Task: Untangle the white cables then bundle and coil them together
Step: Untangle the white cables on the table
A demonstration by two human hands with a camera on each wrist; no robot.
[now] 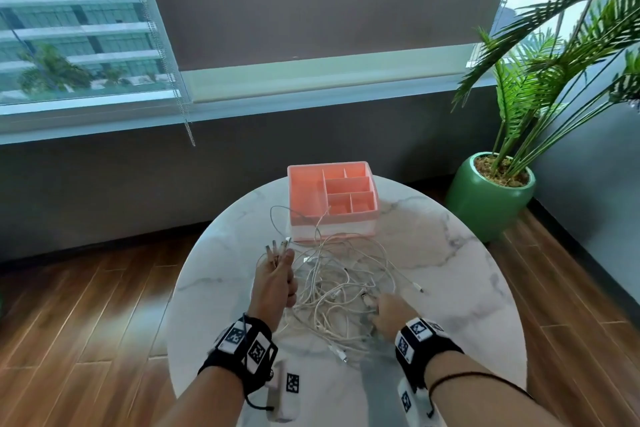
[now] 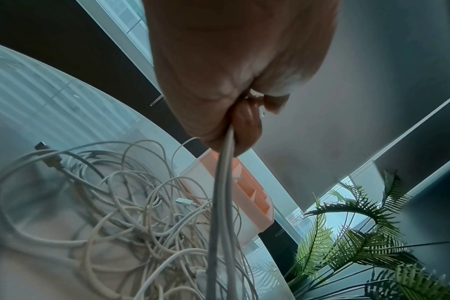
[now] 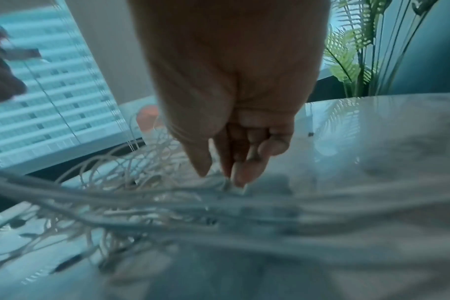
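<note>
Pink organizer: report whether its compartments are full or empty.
Empty. In the head view every compartment of the pink organizer shows a bare floor; one white cable only touches its front rim.

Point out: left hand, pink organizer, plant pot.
left hand (image 1: 273,284), head view, back of the hand; it grips white cable ends.
pink organizer (image 1: 304,191), head view, floor of the large left compartment.
plant pot (image 1: 485,208), head view, green outer wall.

You see white cables (image 1: 341,288) on a grey-veined white marble table (image 1: 450,253), a pink organizer (image 1: 330,198), a green pot (image 1: 485,204).
</note>
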